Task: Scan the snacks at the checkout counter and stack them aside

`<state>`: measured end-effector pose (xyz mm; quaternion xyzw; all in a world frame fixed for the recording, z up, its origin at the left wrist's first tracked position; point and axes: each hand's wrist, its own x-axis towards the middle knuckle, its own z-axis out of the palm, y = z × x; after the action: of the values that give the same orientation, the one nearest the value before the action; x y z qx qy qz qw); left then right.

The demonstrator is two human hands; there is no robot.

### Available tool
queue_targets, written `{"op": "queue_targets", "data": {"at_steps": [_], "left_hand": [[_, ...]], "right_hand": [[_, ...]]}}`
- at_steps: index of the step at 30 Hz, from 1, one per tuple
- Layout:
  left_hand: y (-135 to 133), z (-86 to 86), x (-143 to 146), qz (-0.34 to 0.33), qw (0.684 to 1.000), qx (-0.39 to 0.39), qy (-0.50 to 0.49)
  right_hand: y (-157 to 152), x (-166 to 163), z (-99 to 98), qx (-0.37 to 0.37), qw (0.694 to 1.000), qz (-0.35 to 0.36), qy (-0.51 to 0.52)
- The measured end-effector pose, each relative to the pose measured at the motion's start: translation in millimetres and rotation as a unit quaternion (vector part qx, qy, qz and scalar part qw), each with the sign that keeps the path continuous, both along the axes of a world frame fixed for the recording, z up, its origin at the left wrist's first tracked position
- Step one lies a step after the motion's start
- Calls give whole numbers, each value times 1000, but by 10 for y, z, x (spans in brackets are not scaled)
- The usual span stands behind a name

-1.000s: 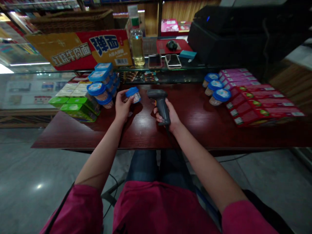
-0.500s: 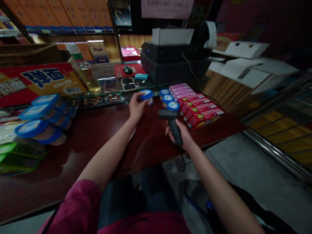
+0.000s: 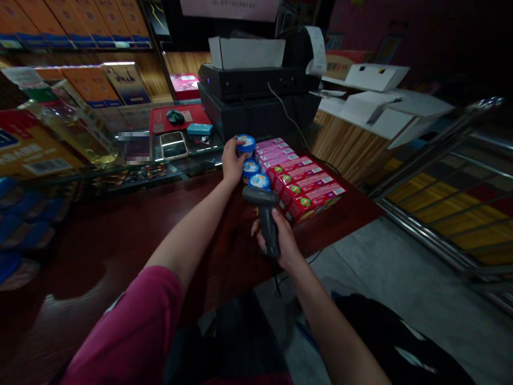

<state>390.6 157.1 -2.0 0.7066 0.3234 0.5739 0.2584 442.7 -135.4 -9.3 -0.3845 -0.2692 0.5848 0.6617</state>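
My left hand is closed around a small round tub with a blue lid, at the far end of a short row. Two like tubs stand nearer me, one blue-lidded tub beside its fingers and another tub closer still. Pink and red boxes lie side by side just right of the row. In my right hand is a dark barcode scanner, gripped by its handle. The scanner's head is close to the nearest tub, and its cable hangs below the counter edge.
More blue-lidded tubs are stacked on the counter at left. Behind are a phone, a mouse, an oil bottle and a black till. A metal rail stands at right.
My left hand has carried its tub rightward, from apart to the far end of the row beside the boxes. The view has turned right; my right hand still holds the scanner.
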Motion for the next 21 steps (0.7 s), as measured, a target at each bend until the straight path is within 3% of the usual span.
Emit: {"op": "queue_targets", "data": {"at_steps": [7,11,15,18,21], "left_hand": [[-93,6,-104,21,999,9,43],[-254,78,-504,-8,997,23,76],[-695,68,-1428,-7,991,43,129],[-1251,9,-2354,100,967,64,224],[-1818,-28,-3228,225,934,98,260]], "right_hand": [[-4,11,28,-3,1000,12,-8],[-4,-9,54,-4,999,32,-32],[61,-159,107,-10,994,95,-50],[246,-487,142,-9,986,161,-40],[522,-1022,162,-11,974,227,-17]]}}
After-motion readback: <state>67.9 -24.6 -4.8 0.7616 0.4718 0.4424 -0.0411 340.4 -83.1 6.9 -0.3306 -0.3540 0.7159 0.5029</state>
